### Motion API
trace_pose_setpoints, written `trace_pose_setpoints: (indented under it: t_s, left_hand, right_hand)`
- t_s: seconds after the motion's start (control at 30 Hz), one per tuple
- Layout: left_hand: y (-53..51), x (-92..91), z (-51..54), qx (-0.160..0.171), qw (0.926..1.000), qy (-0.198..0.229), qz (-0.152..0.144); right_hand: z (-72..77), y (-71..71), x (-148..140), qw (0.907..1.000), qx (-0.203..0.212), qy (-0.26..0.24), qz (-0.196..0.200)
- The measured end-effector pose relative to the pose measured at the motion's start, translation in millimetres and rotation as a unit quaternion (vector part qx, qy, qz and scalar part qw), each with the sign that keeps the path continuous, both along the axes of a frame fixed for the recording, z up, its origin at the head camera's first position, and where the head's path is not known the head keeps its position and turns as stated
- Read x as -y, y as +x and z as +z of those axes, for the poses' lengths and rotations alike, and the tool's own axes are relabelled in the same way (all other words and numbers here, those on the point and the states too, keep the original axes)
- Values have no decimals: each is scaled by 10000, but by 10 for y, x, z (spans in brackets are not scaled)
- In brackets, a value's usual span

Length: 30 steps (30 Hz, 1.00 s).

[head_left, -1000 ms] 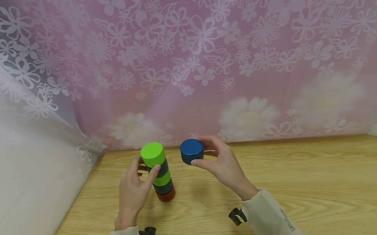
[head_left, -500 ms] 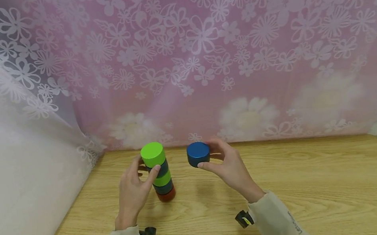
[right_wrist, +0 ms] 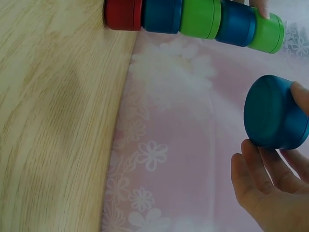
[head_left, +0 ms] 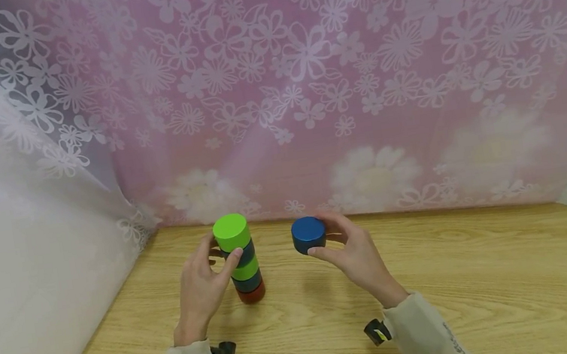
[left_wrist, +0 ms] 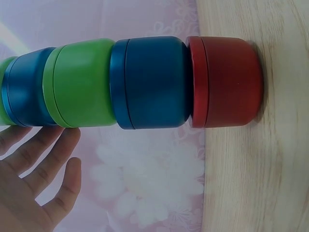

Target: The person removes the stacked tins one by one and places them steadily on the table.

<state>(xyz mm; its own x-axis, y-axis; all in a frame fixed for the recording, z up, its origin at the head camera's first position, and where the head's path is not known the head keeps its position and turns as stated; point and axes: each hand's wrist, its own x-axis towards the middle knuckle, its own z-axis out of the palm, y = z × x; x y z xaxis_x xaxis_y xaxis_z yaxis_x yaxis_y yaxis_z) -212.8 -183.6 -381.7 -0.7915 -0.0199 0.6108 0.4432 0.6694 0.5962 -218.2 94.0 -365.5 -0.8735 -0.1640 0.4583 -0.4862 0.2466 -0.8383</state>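
A tower of several round lidded tins stands on the table: a red tin (head_left: 252, 294) at the bottom, then a blue one (left_wrist: 152, 82), a green one (left_wrist: 84, 82), another blue one (right_wrist: 235, 24), and a bright green tin (head_left: 231, 230) on top. Around the upper part my left hand (head_left: 200, 291) holds the tower, its thumb in front on the upper blue tin and its fingers at the side. To the right, my right hand (head_left: 361, 257) grips a separate blue tin (head_left: 309, 236) between thumb and fingers, raised above the table and apart from the tower.
The wooden table (head_left: 494, 280) runs along a pink flowered curtain (head_left: 338, 103) at its back edge. Whitish cloth (head_left: 25, 237) hangs at the left side. A black wrist mount (head_left: 224, 353) sits by the left cuff, and a second mount (head_left: 377, 331) by the right.
My right hand has moved to the right and slightly nearer with the blue tin, widening the gap to the tower. My left hand and the tower have stayed in place.
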Motion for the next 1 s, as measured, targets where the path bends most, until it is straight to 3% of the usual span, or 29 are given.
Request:
trace_pose_setpoints:
  t_s: [0.3, 1.0]
  left_hand:
    - [5, -4, 6, 2, 10000, -7, -6]
    - [-5, 8, -4, -122, 9999, -67, -20]
  right_hand:
    - [-64, -17, -66, 9999, -140, 83, -16]
    - [-117, -45, -148, 9990, 103, 381, -215]
